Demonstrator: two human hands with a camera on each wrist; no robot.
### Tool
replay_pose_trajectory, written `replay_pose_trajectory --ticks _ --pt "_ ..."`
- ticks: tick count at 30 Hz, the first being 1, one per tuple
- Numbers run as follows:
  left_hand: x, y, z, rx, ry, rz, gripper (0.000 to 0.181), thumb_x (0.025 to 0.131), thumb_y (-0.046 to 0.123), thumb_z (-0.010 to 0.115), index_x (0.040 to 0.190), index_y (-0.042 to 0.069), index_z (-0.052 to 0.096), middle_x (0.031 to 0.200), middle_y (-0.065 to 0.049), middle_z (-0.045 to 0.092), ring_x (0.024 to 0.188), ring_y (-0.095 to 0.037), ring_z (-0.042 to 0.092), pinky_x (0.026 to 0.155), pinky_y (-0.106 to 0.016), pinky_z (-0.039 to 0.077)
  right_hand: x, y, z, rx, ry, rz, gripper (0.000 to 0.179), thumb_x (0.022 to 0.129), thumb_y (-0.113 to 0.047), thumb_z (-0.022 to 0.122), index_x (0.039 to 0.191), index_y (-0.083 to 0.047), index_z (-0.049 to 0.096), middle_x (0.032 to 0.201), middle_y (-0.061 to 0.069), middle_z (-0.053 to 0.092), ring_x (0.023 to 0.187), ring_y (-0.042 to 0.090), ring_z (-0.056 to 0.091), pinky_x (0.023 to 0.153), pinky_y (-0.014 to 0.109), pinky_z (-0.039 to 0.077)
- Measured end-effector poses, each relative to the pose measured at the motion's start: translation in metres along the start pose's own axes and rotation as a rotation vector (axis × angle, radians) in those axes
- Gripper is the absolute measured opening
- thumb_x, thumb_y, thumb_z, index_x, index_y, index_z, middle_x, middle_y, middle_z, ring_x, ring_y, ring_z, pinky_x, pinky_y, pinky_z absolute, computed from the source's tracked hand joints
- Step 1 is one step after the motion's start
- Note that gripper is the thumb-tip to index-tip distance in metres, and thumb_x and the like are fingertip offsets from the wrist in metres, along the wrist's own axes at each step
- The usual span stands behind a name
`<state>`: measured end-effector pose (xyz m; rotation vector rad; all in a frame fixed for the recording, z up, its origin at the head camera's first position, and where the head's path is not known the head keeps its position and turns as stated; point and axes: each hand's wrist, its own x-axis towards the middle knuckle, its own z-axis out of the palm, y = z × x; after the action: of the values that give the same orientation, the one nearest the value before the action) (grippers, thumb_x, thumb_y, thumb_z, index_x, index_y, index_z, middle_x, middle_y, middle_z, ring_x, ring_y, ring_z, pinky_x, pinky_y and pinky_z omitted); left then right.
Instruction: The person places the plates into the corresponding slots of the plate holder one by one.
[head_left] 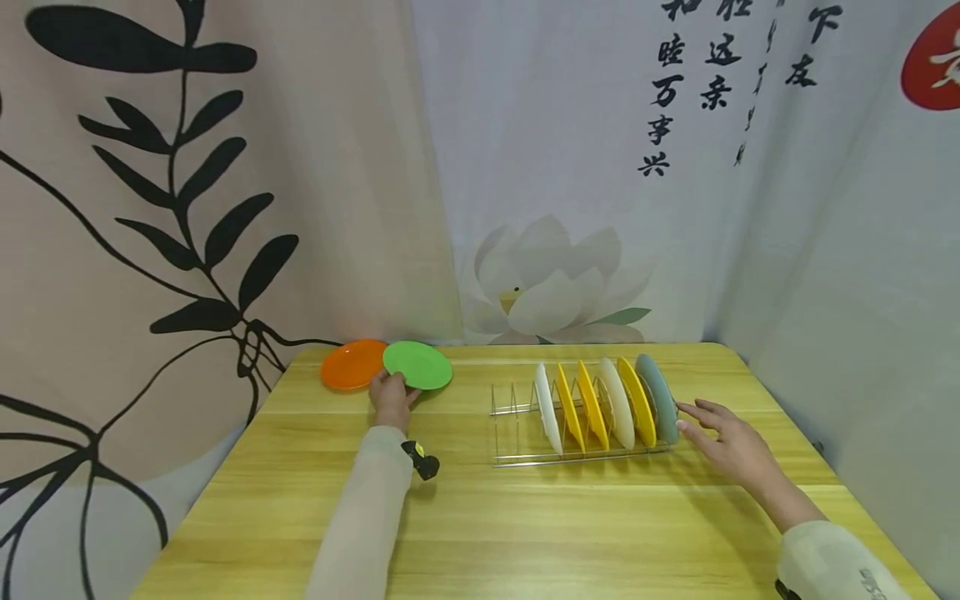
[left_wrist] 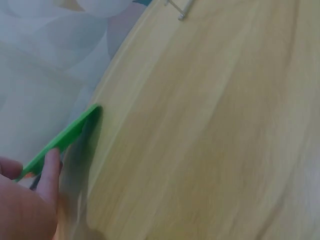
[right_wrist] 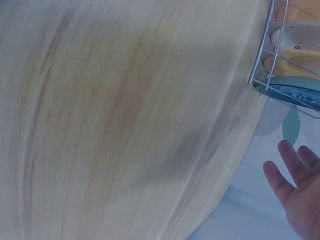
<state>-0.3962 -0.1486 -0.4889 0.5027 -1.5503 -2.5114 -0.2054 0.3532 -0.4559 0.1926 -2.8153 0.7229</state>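
My left hand [head_left: 392, 398] pinches the near edge of a green plate [head_left: 418, 365] at the back left of the table. In the left wrist view the green plate [left_wrist: 65, 137] is seen edge-on and tilted, thumb and finger at its rim. An orange plate [head_left: 352, 365] lies beside it on the left, slightly overlapped. My right hand [head_left: 723, 437] reaches to the right end of a wire dish rack [head_left: 517, 458], fingers spread and holding nothing. Closest to its fingertips stands a blue-grey plate [head_left: 657, 400]; the right wrist view shows a blue pattern on its underside.
Several more plates stand upright in the rack: a white plate [head_left: 547, 408], yellow ones and a cream plate [head_left: 617, 404]. The rack's left slots show bare wire. A printed curtain [head_left: 360, 208] hangs behind the wooden table [head_left: 480, 533] and along its right side.
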Motion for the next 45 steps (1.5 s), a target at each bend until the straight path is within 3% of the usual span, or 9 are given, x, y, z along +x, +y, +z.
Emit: replay_pose_trajectory --ticks 11,14,20,25,36,45 --pt "-0.001 0.013 0.005 0.059 -0.15 0.053 0.072 0.096 -0.002 0.044 0.16 0.022 0.02 0.157 -0.012 0.025 0.125 -0.033 0.047 0.098 -0.052 0.049 -0.001 0.003 -0.001 -0.004 -0.006 0.015 0.054 0.104 -0.042 0.049 0.141 -0.003 0.053 0.145 0.034 0.039 0.116 0.06 0.048 0.085 0.07 0.044" --pt "-0.005 0.02 0.008 0.063 -0.179 0.046 0.073 0.097 -0.001 0.046 0.16 0.026 0.021 0.154 -0.015 0.03 0.123 -0.034 0.05 0.099 -0.05 0.049 -0.001 0.004 -0.001 -0.004 -0.007 0.016 0.055 0.104 -0.042 0.05 0.142 -0.003 0.053 0.145 0.034 0.039 0.115 0.059 0.049 0.085 0.07 0.044" --pt "-0.016 0.031 0.017 0.102 -0.259 0.091 0.071 0.097 -0.003 0.048 0.159 0.023 0.025 0.137 -0.026 0.045 0.117 -0.041 0.053 0.098 -0.053 0.048 -0.001 0.006 -0.001 0.0 -0.005 0.014 0.055 0.104 -0.041 0.05 0.142 -0.002 0.053 0.145 0.034 0.039 0.116 0.059 0.048 0.086 0.071 0.043" --pt "-0.03 0.039 0.024 0.141 -0.299 0.107 0.068 0.097 -0.002 0.051 0.157 0.023 0.03 0.131 -0.028 0.051 0.114 -0.042 0.057 0.097 -0.051 0.049 -0.002 0.006 0.0 0.006 -0.005 0.013 0.055 0.104 -0.041 0.05 0.142 -0.002 0.053 0.145 0.034 0.039 0.115 0.058 0.049 0.086 0.071 0.043" --pt "-0.071 0.059 0.049 0.175 -0.419 0.09 0.071 0.098 0.0 0.056 0.158 0.024 0.027 0.116 -0.016 0.05 0.107 -0.031 0.059 0.09 -0.045 0.054 -0.003 0.005 0.001 0.016 -0.002 0.012 0.054 0.104 -0.041 0.051 0.141 -0.003 0.053 0.145 0.033 0.039 0.112 0.054 0.054 0.085 0.069 0.044" --pt "-0.107 0.065 0.067 0.185 -0.453 0.047 0.068 0.097 0.0 0.059 0.155 0.025 0.034 0.115 -0.015 0.051 0.109 -0.034 0.06 0.089 -0.045 0.055 -0.001 0.004 0.002 0.012 0.002 0.007 0.054 0.104 -0.041 0.05 0.141 -0.003 0.054 0.144 0.033 0.04 0.115 0.056 0.051 0.085 0.07 0.044"
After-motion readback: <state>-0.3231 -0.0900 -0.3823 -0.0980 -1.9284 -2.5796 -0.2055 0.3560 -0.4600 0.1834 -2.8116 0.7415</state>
